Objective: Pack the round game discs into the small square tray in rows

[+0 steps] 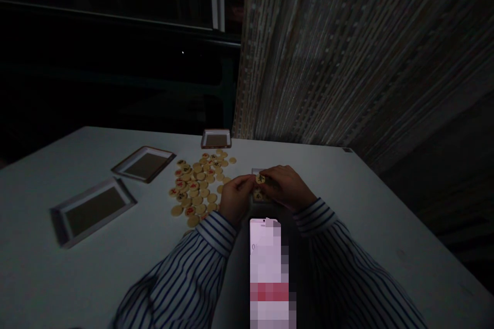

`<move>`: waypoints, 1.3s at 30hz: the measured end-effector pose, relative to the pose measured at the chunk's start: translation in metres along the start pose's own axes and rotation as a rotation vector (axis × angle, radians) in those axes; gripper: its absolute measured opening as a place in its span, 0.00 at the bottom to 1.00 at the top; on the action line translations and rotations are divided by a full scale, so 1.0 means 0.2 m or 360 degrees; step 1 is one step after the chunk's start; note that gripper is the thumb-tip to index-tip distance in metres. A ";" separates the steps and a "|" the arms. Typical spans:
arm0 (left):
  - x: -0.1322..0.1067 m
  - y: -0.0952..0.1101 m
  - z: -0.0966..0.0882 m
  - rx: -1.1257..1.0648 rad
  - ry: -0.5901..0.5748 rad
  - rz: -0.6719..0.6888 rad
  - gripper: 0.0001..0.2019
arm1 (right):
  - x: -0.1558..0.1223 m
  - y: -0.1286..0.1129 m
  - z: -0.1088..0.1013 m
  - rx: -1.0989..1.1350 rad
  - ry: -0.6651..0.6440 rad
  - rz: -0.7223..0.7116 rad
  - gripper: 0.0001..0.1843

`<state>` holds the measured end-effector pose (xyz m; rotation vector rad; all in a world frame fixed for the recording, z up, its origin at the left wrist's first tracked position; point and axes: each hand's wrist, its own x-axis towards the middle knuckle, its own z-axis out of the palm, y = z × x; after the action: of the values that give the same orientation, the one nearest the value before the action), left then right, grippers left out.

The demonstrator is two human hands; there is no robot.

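- Presently, the right hand (289, 185) pinches one round piece (261, 179) with a black character, just above a small open box (255, 170).
- That box has more pieces in it, partly hidden by the fingers.
- The left hand's (234, 199) fingertips meet beside the piece; whether they grip it, I cannot tell.
- Loose discs (196, 182) lie heaped left of the box, near three shallow trays (144, 165) showing brownish floors.

the pieces (197, 200) look smooth, the sleeves (185, 267) cloth.
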<state>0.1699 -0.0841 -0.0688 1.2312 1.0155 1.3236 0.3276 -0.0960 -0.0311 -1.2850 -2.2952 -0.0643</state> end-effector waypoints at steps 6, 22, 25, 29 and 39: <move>0.01 -0.07 -0.01 0.0363 0.0029 0.0193 0.11 | 0.02 0.06 -0.08 -0.0123 -0.0034 0.0199 0.15; 0.00 -0.13 -0.03 0.0873 -0.0186 0.0435 0.11 | 0.00 0.28 -0.11 -0.0280 -0.0604 0.0400 0.15; 0.00 -0.12 -0.03 0.0951 -0.0219 0.0443 0.12 | 0.00 0.30 -0.09 -0.0306 -0.0641 0.0391 0.16; 0.00 -0.12 -0.03 0.0982 -0.0237 0.0459 0.11 | 0.01 0.31 -0.07 -0.0329 -0.0678 0.0395 0.15; -0.01 -0.11 -0.03 0.1219 -0.0321 0.0429 0.13 | 0.00 0.35 -0.04 -0.0318 -0.0716 0.0412 0.15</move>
<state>0.1669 -0.0830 -0.0920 2.0899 1.2912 0.9880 0.3872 -0.0603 -0.0377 -1.8470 -2.5100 0.0974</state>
